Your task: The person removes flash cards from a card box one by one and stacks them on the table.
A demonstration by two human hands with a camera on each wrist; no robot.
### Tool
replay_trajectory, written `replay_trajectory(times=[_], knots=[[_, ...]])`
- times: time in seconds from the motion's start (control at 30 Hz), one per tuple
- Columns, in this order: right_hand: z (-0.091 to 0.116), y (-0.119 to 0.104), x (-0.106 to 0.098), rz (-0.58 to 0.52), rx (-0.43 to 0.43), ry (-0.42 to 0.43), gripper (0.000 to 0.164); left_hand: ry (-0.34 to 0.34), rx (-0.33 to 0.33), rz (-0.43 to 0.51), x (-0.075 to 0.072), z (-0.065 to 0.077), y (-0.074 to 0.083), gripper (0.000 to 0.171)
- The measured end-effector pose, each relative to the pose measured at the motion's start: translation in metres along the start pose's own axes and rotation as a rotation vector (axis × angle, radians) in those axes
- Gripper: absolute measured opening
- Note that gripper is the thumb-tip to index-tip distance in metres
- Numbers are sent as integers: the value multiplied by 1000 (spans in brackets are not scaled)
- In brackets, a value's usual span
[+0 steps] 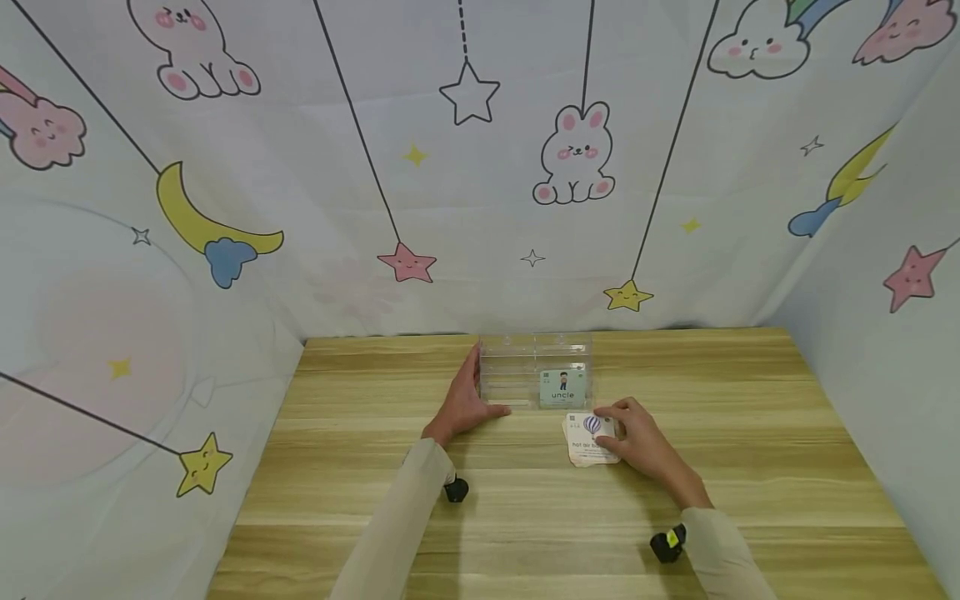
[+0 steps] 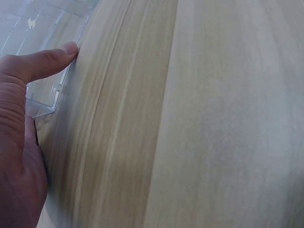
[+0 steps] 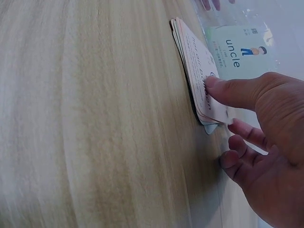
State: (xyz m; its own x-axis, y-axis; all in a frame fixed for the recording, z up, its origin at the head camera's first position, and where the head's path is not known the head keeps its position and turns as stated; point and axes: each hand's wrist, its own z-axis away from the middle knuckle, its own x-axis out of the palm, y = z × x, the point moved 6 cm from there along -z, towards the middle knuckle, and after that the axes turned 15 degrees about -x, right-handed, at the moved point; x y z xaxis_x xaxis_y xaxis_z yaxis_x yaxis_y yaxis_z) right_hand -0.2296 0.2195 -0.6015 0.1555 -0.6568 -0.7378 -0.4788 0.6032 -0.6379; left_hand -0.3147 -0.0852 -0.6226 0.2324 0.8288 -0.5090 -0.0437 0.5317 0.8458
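A clear plastic card rack point(image 1: 508, 379) with several compartments stands at the back of the table. My left hand point(image 1: 462, 406) holds its left side, the thumb point(image 2: 57, 59) across the front edge and the fingers along the side. A green "uncle" card point(image 1: 562, 389) sits in the lower right compartment. Just in front of the rack lies a small stack of cards, topped by a white "hot air balloon" card point(image 1: 585, 450). My right hand point(image 1: 641, 442) pinches that top card at its right side, thumb point(image 3: 232, 92) on its face; the other fingers are loosely curled.
The wood-grain table point(image 1: 525, 533) reaches back to a white cloth point(image 1: 480, 208) printed with stars, rabbits and moons, which also hangs at both sides. A black wrist camera point(image 1: 455, 489) shows at the left sleeve, another black camera point(image 1: 667, 543) at the right.
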Motion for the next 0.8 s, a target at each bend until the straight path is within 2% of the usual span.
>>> replay_trajectory(times=[0.33,0.8], knots=[[-2,-4,-4,-13,6,-31,43,-2,-13,-3,0,0,0,135],[-15,-17,-28,6,-33,43,45,-4,-3,6,0,1,0,135]])
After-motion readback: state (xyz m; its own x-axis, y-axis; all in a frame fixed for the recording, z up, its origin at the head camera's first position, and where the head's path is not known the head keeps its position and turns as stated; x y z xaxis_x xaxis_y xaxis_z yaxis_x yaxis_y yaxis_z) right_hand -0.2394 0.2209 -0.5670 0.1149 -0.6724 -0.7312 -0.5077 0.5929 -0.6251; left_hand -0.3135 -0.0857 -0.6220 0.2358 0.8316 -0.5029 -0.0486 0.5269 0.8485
